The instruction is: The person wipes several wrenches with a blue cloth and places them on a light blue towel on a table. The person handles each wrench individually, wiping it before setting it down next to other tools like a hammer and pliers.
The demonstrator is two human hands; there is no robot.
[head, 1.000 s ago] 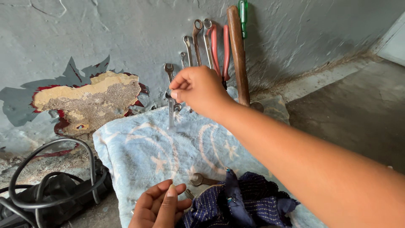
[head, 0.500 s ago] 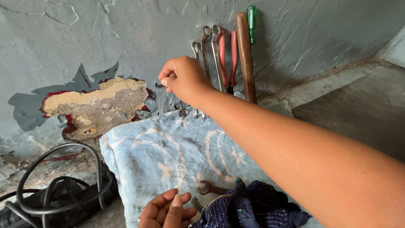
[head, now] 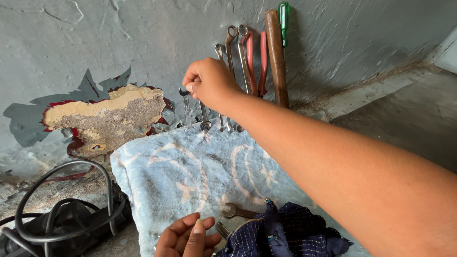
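I see the right hand (head: 209, 82) pinching a small wrench (head: 186, 108) against the wall (head: 95, 38) — the left hand (head: 185, 236) rests loosely open, I think.

No packages, labels, signs or screens anywhere here, just bare tools, cloth and wall.

a rough workshop corner: spanners (head: 232, 71) and pliers (head: 257, 62) lean against a cracked, peeling wall (head: 104, 114).

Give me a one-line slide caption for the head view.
Right hand pinches a small wrench leaning on the wall beside other tools; left hand rests on the towel.
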